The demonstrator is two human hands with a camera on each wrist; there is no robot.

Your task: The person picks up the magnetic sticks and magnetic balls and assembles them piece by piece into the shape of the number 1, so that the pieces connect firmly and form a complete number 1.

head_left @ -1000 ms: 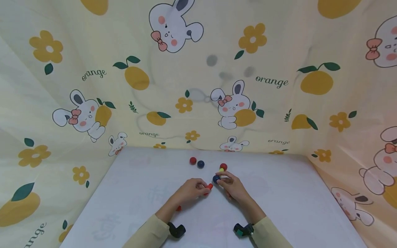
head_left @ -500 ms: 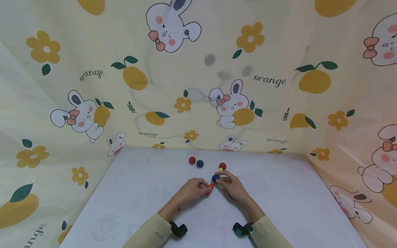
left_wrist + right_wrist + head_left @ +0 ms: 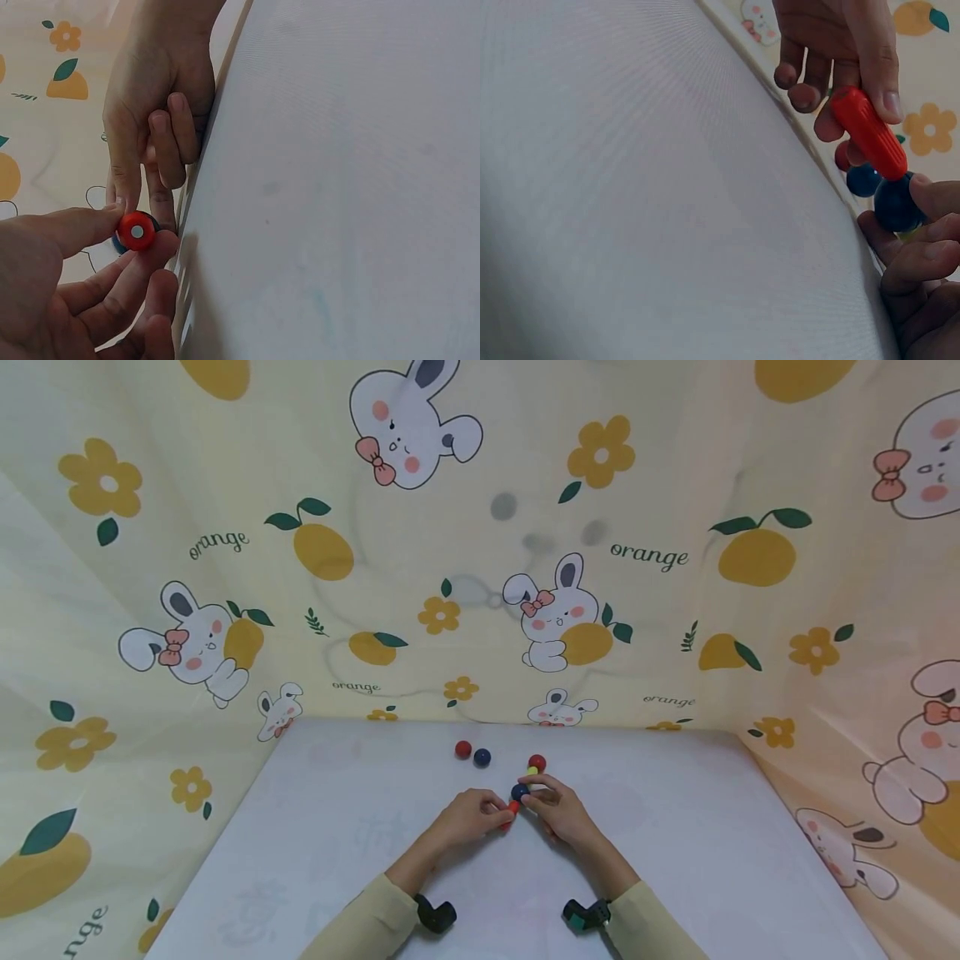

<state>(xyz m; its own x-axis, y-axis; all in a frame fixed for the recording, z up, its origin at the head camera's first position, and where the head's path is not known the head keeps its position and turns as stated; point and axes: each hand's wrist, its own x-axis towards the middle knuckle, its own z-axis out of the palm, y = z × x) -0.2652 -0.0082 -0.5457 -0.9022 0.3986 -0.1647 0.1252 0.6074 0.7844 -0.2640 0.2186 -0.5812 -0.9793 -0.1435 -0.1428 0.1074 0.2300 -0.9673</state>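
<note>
My left hand [image 3: 468,816] pinches a short red ribbed rod [image 3: 870,135] between thumb and fingers. In the left wrist view, that red rod [image 3: 137,231] shows its round end with a silvery dot in the centre. My right hand [image 3: 562,810] holds a dark blue ball [image 3: 897,206] by thumb and fingertips. The rod's far end meets the ball in the right wrist view. Just behind my right fingers a yellow piece [image 3: 532,771] shows, with a red ball [image 3: 537,762] at its far end; its near part is hidden by the fingers.
Another red ball [image 3: 463,749] and a second dark blue ball [image 3: 482,757] lie close together toward the back of the white table [image 3: 337,843]. A printed curtain [image 3: 420,543] rises behind the table and along its sides. Each wrist wears a small black camera [image 3: 435,914].
My left hand has brought the red rod right and up to the blue ball, tilting it steeper. The right hand stays nearly still. A small red piece has become hidden behind my left forearm.
</note>
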